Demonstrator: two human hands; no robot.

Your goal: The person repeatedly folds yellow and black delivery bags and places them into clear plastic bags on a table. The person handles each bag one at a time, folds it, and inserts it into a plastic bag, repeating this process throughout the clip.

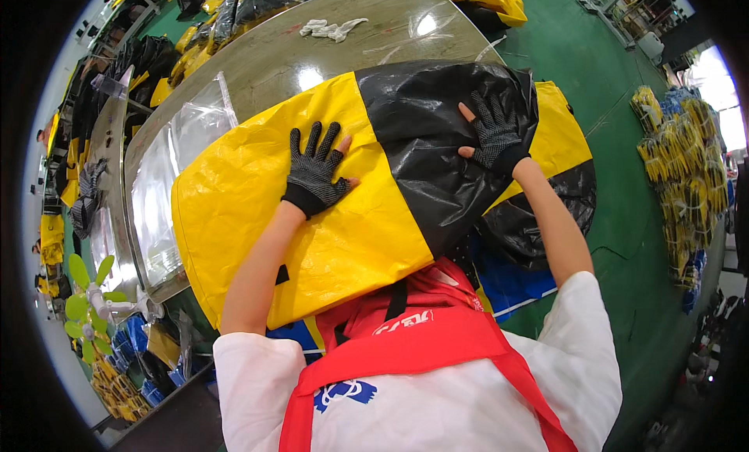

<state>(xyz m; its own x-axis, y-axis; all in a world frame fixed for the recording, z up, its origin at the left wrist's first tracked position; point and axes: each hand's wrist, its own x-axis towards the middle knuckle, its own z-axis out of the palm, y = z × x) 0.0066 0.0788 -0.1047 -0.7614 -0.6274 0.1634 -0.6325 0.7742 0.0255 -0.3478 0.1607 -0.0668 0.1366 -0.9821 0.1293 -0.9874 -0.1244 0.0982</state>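
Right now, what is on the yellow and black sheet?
On the sheet: the left hand on yellow, the right hand on black. The surface beneath them is hidden.

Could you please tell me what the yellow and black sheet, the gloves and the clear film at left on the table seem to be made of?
Yellow and black sheet: probably plastic-coated fabric, semi-gloss; it creases and catches light.
Gloves: apparently knitted cloth, matt, with small pale dots, perhaps rubber.
Clear film: likely thin plastic, glossy; see-through, with bright reflections.

Green-bladed fan (97, 299) at left — crumpled white fabric (331, 31) on tabletop (261, 85)
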